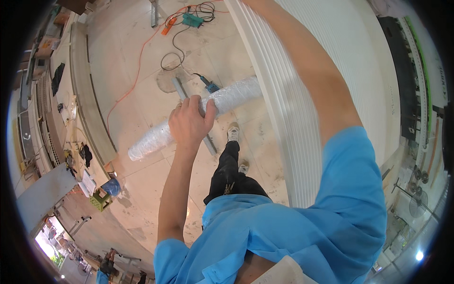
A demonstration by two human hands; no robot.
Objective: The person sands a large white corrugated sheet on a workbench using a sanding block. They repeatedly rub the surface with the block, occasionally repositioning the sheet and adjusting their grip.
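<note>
My left hand (191, 119) is closed over the middle of a long roll of clear plastic film (236, 97), with its thumb on the near right side and its fingers across the top. The roll lies at a slant above the floor, one end at the lower left. Its other end meets the side of a tall stack of white panels (295, 142), and I cannot see whether it goes behind it. My right arm (312, 57) stretches forward over the stack. The right hand lies beyond the upper edge of the picture.
On the floor ahead are a blue corded power tool (208, 84), a metal bar (208, 144), an orange tool (169, 26), a green tool (192, 20) and tangled cables. A long workbench (92, 118) runs along the left. A green crate (100, 199) stands by its near end.
</note>
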